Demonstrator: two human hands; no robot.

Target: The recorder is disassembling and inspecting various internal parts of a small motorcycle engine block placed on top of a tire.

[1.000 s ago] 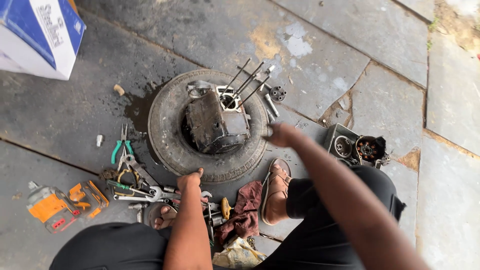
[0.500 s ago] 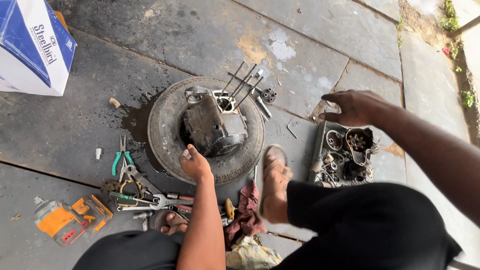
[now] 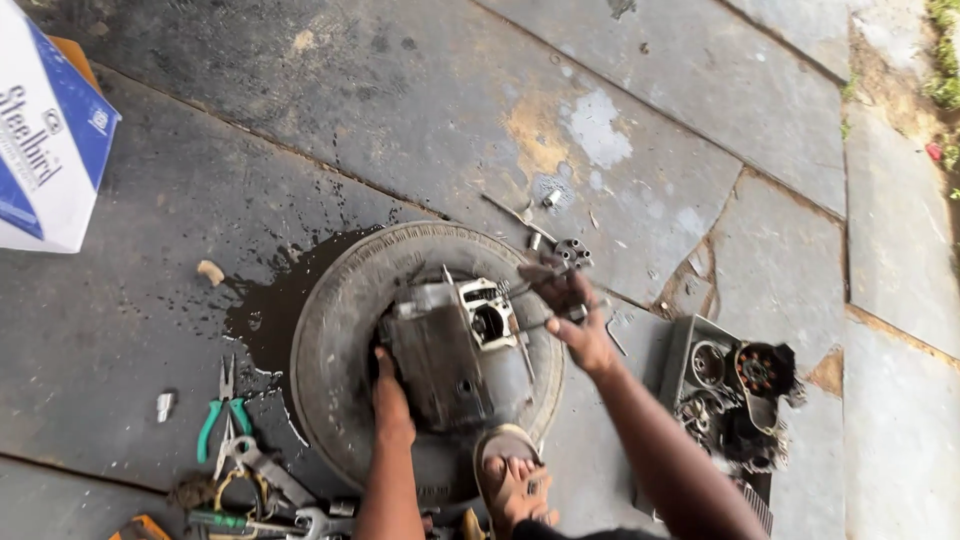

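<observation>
A greasy grey engine block (image 3: 458,352) with long studs lies on an old tyre (image 3: 335,340) on the stone floor. My left hand (image 3: 390,392) presses against the block's near left side. My right hand (image 3: 572,310) is at the block's far right end, fingers closed around the studs there. My foot in a sandal (image 3: 510,475) rests against the tyre's near edge.
A black tray of engine parts (image 3: 735,395) sits to the right. Green-handled pliers (image 3: 220,415), spanners and other tools lie at the lower left. A blue and white box (image 3: 45,150) stands far left. Small bolts and a round part (image 3: 573,250) lie beyond the tyre, and oil stains the floor.
My right hand has come back from the parts tray to the studs of the engine block. My left hand moved up onto the block. The view shifted closer.
</observation>
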